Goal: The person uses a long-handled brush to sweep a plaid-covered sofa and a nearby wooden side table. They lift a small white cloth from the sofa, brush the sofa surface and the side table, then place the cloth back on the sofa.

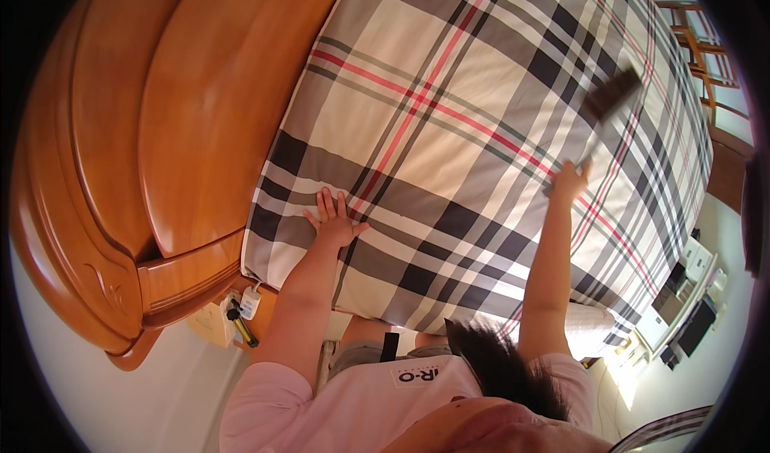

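A plaid fitted sheet [385, 122] in beige, grey, black and red covers the mattress before me. My left hand [334, 223] lies flat on it near the headboard side, fingers spread, holding nothing. My right hand [569, 181] is stretched out over the bed and grips the handle of a brush [612, 94]. The brush's dark head is motion-blurred and points away from me. Whether it touches the sheet, I cannot tell. Slight wrinkles run across the sheet's middle.
An orange-brown wooden headboard [204, 110] borders the bed at left. Beside the near corner are a white power strip [250, 302] and a black-and-yellow flashlight [243, 328]. A white desk [668, 327] with a dark monitor [696, 327] stands right; a wooden rack [692, 50] stands far right.
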